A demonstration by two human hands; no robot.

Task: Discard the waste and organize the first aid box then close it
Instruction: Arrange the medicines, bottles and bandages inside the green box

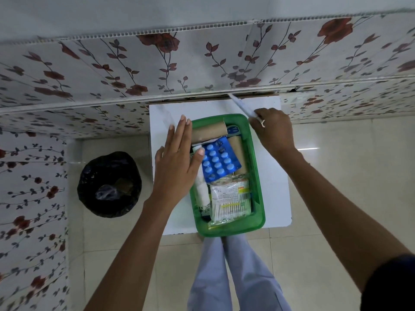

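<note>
White table (pixel 272 198): left hand (pixel 179 160) flat, unclenched over box (pixel 258 176); right hand (pixel 272 129) pinches perhaps lid (pixel 241 106).

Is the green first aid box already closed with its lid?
No. The green box is open, with the blue pill strip and cotton swabs showing inside.

A translucent green box (pixel 256 167) is seen on a white counter (pixel 274 176). Inside the box, a blue blister pack (pixel 219 161) and brown cardboard rolls (pixel 208 130) are shown. Left of the box, a black-lined bin (pixel 109 184) is seen; walls (pixel 89 70) are patterned with red roses.
</note>
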